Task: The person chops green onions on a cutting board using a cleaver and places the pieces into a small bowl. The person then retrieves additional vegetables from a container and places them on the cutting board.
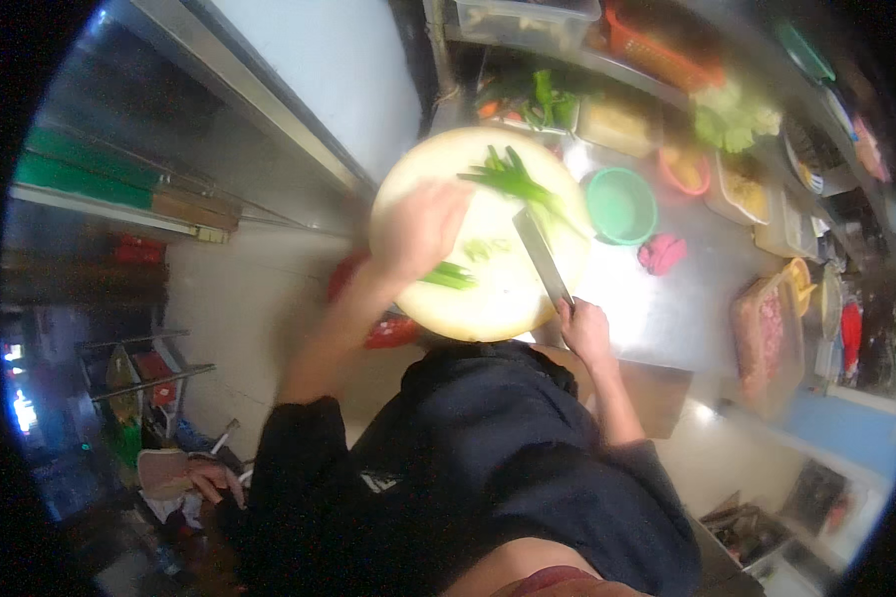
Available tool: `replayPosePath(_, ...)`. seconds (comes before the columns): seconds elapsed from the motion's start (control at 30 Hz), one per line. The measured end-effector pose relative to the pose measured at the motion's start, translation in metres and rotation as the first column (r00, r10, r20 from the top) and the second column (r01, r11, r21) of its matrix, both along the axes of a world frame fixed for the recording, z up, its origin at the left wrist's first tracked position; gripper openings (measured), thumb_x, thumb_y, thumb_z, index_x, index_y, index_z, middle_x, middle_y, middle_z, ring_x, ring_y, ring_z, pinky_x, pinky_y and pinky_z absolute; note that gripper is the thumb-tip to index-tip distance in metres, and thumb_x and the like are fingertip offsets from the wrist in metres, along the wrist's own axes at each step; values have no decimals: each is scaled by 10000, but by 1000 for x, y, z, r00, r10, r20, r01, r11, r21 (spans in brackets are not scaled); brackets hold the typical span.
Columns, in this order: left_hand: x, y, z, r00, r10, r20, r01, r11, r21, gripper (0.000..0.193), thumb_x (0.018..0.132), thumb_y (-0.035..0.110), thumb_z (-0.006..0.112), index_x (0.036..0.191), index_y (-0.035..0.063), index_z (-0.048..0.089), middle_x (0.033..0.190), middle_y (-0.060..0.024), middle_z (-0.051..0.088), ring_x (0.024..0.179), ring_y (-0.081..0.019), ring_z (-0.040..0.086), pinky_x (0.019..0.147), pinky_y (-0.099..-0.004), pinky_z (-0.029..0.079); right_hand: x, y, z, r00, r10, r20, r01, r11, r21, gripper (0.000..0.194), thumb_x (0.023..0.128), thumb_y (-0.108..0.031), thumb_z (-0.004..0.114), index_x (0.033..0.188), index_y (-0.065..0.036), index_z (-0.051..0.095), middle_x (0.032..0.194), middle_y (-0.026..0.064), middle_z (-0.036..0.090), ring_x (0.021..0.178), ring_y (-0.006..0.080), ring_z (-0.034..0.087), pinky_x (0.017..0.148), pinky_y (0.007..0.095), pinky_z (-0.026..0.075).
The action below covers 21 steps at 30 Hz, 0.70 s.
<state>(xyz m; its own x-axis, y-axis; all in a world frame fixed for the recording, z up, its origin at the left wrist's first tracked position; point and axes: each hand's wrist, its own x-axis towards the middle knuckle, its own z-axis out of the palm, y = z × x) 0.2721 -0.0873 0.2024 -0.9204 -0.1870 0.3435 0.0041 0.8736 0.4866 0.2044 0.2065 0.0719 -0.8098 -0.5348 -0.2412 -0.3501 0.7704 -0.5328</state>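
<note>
A round, pale cutting board (433, 160) lies before me. My right hand (587, 328) grips the handle of a cleaver (543, 254), whose blade reaches over the board's right half. Long green onion leaves (511, 177) rest by the blade tip, their paler ends running to the right. My left hand (422, 227) is above the board's left side, blurred by motion, so its finger positions are unclear. Close to that wrist lies a second bunch of green leaves (449, 276). Small cut green pieces (485, 248) are scattered between the two bunches.
Right of the board, a green plastic bowl (621, 206) and a pink cloth (662, 254) sit on the metal counter (664, 313). Green peppers (549, 104) and food tubs (620, 125) line the back. A tub of minced meat (767, 343) stands far right. Another person's hand (213, 476) appears lower left.
</note>
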Motion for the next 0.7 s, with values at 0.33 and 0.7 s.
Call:
replayPosePath(0.33, 87, 11, -187, 990, 137, 19, -133, 980, -151, 150, 826, 76, 645, 974, 55, 648, 975, -102, 573, 950, -295, 544, 862, -412, 424, 44, -61, 19, 966, 258, 26, -257, 966, -25, 324, 937, -261, 557, 788, 14, 641, 708, 269, 631, 667, 446, 627, 668, 521, 521)
replayPosePath(0.7, 78, 1, -194, 993, 73, 91, -58, 986, -157, 131, 833, 109, 593, 960, 95, 621, 933, -95, 562, 937, -296, 526, 834, -421, 406, 43, -134, -5, 956, 292, -37, -290, 955, 65, 293, 924, -234, 536, 790, 0, 650, 727, 246, 644, 701, 425, 637, 668, 512, 512)
